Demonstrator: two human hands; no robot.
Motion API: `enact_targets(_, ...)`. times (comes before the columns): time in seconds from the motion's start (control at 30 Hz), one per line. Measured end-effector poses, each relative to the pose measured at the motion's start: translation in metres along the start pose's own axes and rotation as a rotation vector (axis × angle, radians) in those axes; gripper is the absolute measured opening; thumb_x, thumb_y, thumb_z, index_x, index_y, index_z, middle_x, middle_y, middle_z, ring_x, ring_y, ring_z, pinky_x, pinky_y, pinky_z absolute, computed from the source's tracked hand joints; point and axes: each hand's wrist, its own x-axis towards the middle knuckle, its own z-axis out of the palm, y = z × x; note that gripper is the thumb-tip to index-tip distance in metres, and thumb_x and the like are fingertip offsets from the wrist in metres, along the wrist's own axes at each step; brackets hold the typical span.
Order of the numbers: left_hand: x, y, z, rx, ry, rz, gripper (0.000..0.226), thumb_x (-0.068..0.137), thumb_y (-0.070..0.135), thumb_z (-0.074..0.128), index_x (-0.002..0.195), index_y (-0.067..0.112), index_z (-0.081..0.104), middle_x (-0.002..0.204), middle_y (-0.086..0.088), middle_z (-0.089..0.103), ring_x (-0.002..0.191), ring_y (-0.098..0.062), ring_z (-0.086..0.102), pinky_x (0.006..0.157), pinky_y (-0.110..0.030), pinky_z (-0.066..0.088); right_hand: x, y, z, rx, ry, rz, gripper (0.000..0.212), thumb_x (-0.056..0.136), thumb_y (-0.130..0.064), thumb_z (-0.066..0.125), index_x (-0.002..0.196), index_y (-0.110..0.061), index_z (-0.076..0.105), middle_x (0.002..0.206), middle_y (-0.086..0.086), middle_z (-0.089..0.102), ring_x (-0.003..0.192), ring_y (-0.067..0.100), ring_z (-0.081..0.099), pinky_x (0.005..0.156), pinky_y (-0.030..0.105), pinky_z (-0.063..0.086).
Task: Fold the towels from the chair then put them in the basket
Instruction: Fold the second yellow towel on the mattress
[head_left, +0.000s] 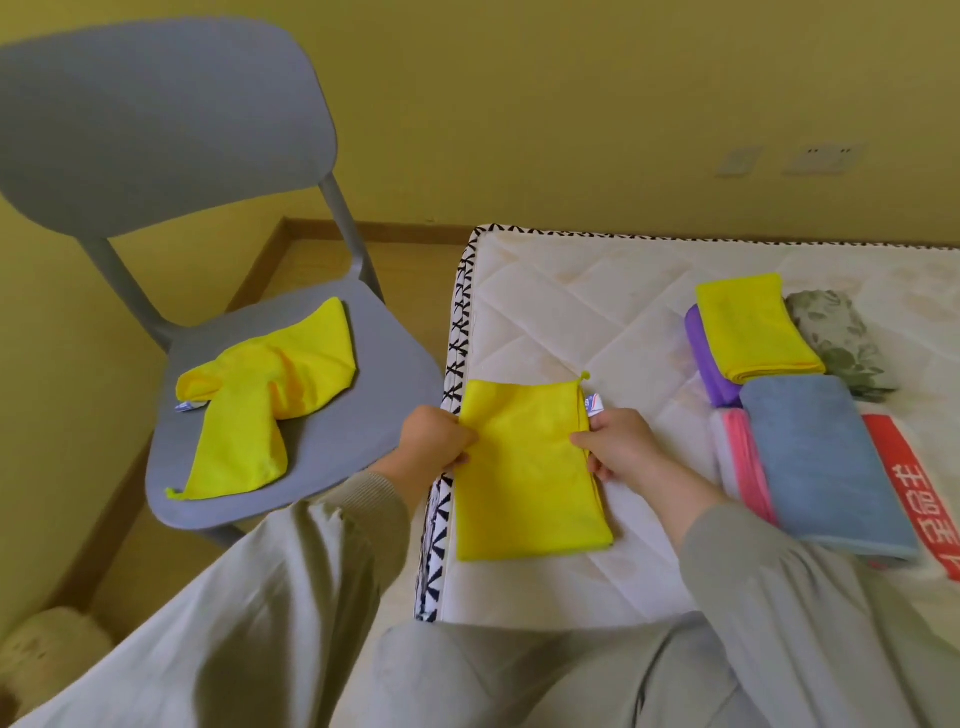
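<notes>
Straw-coloured woven object (47, 654) at far lower left, blurred; it may be the basket, cannot tell. If it is, every carry crosses the person's lap, and a loosely held fold could open on the way. Grey chair (332, 441) next: one crumpled yellow towel (260, 405) lies on its seat, not yet folded, a corner at the front edge. A careless pull there could drag it to the floor. Left hand (436, 439) pinches the left edge of the half-folded yellow towel (524, 478), fingers curled over the hem. This towel lies flat on the mattress (571, 291), its left side right at the patterned border, so a sideways tug could slide it off into the gap beside the chair. Right hand (618, 447) pinches the right edge, thumb on top, fingers tucked beneath, just below the white label. Layers look slightly offset along that side. Judgement: uneven lifting by the two hands would skew the next fold or let the thin cloth slip open. Further right, folded pieces sit close together: yellow (753, 327) on purple (706, 353), blue (821, 467) on pink (743, 467). A sleeve sweeping past could knock them askew.
</notes>
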Motion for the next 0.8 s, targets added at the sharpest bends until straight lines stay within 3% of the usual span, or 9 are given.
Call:
enact_targets(0.07,0.007,0.001,0.003,-0.129,-0.015,-0.004,0.015,0.089,0.004,0.060,0.077,0.008,0.052,0.067,-0.006,0.064,0.046,-0.009,0.060,0.048,-0.019,0.053,0.002,0.000,0.003,0.130,-0.053,0.048,0.027,0.089,0.003,0.059,0.068,-0.008,0.045,0.052,0.011,0.054,0.030,0.013,0.055,0.030,0.018,0.039)
enact_targets(0.13,0.009,0.001,0.004,-0.198,-0.004,0.038,0.004,0.090,0.005,0.060,0.088,0.006,0.056,0.095,-0.014,0.065,0.073,-0.018,0.066,0.064,-0.026,0.058,0.004,-0.001,0.003,0.238,-0.097,0.078,0.014,0.091,0.005,0.055,0.080,-0.003,0.050,0.071,0.018,0.057,0.038,0.019,0.062,0.035,0.022,0.048)
enact_targets(0.23,0.007,-0.001,0.003,-0.149,-0.049,0.019,0.039,0.099,0.036,0.046,0.116,0.003,0.059,0.119,-0.014,0.058,0.107,-0.028,0.059,0.092,-0.034,0.050,0.004,0.000,0.003,0.284,-0.115,0.077,0.006,0.092,0.004,0.052,0.096,-0.001,0.050,0.085,0.020,0.060,0.044,0.020,0.065,0.040,0.023,0.051)
enact_targets(0.3,0.009,-0.004,0.007,-0.469,-0.045,-0.057,0.031,0.096,0.016,0.054,0.122,-0.002,0.056,0.120,-0.019,0.062,0.096,-0.028,0.065,0.083,-0.036,0.056,0.004,0.002,0.004,0.286,-0.124,0.058,0.008,0.093,0.003,0.052,0.099,-0.002,0.050,0.091,0.020,0.060,0.045,0.017,0.066,0.042,0.022,0.052)
enact_targets(0.37,0.010,-0.007,0.010,-0.465,-0.018,-0.089,0.035,0.094,0.001,0.054,0.128,-0.001,0.049,0.114,-0.024,0.065,0.084,-0.028,0.068,0.069,-0.034,0.059,0.004,0.004,0.003,0.262,-0.123,0.025,0.012,0.094,0.003,0.051,0.105,0.000,0.052,0.094,0.019,0.059,0.046,0.014,0.066,0.045,0.022,0.053)
enact_targets(0.43,0.008,-0.011,0.007,-0.466,-0.081,-0.075,0.035,0.095,0.001,0.053,0.129,-0.001,0.047,0.104,-0.022,0.067,0.086,-0.029,0.069,0.066,-0.030,0.058,0.004,0.006,0.002,0.247,-0.113,-0.009,0.020,0.094,0.003,0.051,0.113,0.008,0.051,0.096,0.019,0.060,0.048,0.009,0.066,0.050,0.020,0.053)
enact_targets(0.57,0.005,-0.019,0.006,-0.539,-0.090,0.068,0.014,0.095,0.002,0.053,0.107,-0.004,0.058,0.081,-0.011,0.068,0.067,-0.014,0.069,0.058,-0.020,0.057,0.003,0.010,0.001,0.295,-0.080,-0.055,0.020,0.092,0.006,0.052,0.111,0.009,0.053,0.096,0.021,0.062,0.052,0.008,0.066,0.053,0.016,0.054)
enact_targets(0.73,0.003,-0.032,0.010,-0.561,-0.061,0.202,0.014,0.094,-0.002,0.052,0.085,0.006,0.060,0.086,-0.010,0.066,0.075,-0.014,0.069,0.063,-0.017,0.056,-0.002,0.013,0.003,0.246,0.007,-0.145,0.017,0.085,0.008,0.061,0.102,0.005,0.062,0.102,0.024,0.067,0.083,0.028,0.066,0.083,0.040,0.054)
enact_targets(0.8,0.000,-0.036,0.011,-0.562,-0.056,0.248,0.017,0.092,-0.005,0.053,0.083,0.007,0.060,0.086,-0.010,0.067,0.080,-0.016,0.067,0.069,-0.021,0.056,-0.004,0.013,0.001,0.216,0.016,-0.151,0.021,0.079,0.007,0.067,0.100,0.003,0.065,0.098,0.021,0.068,0.089,0.028,0.063,0.085,0.043,0.051)
